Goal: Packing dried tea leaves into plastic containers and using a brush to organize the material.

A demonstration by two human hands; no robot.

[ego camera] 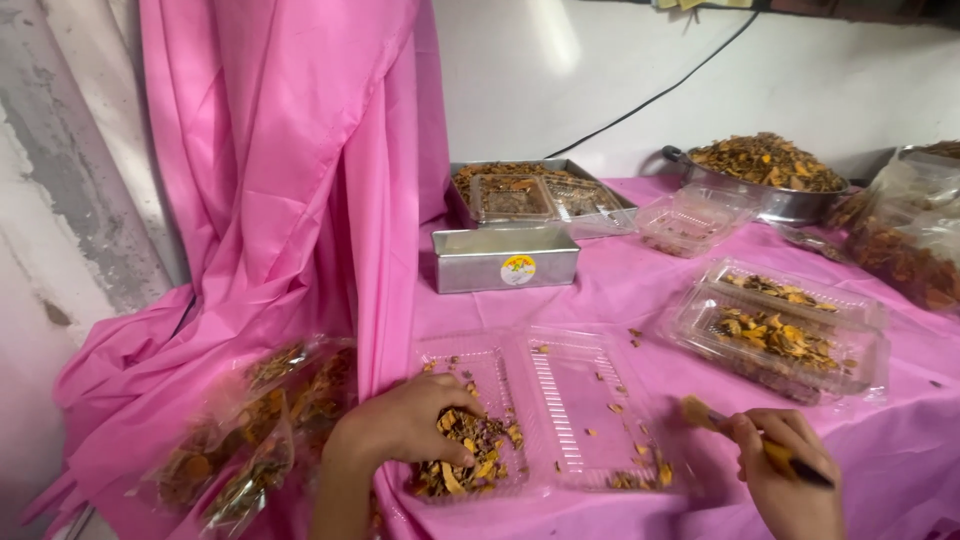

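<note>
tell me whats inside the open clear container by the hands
The open clear container holds dried orange-brown herb pieces in its left half; a few scraps lie in the right. The left hand covers some of the pile.

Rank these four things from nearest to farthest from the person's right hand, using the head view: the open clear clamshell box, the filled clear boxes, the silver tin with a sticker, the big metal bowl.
From the right hand:
1. Open clear clamshell box, just left of it.
2. Filled clear boxes, just beyond it.
3. Silver tin, farther back and left.
4. Big metal bowl, by the back wall.
</note>
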